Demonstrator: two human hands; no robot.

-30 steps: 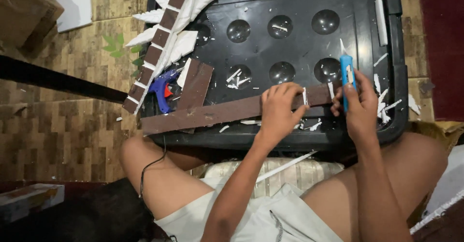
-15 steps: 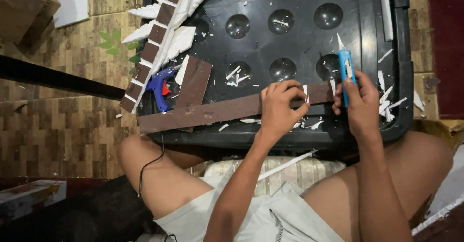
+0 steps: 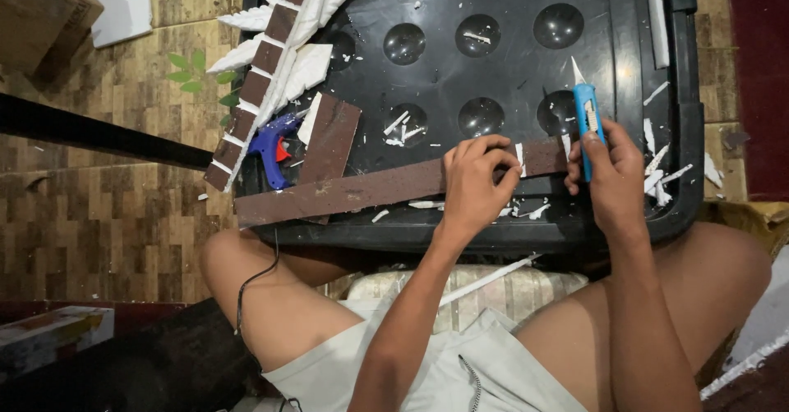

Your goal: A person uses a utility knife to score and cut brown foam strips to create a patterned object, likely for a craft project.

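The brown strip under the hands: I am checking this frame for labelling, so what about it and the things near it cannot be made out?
- Head view: the left hand covers part of the brown strip, hiding any cut there.
- The right hand hides the lower body of the blue utility knife.
- The blue glue gun lies partly under the white and brown piece.
- The black tray is cut off by the top edge.

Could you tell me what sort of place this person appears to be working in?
Probably a home floor used as a makeshift craft spot: the person sits on patterned flooring, working on a black plastic lid strewn with white scraps, beside a blue glue gun.
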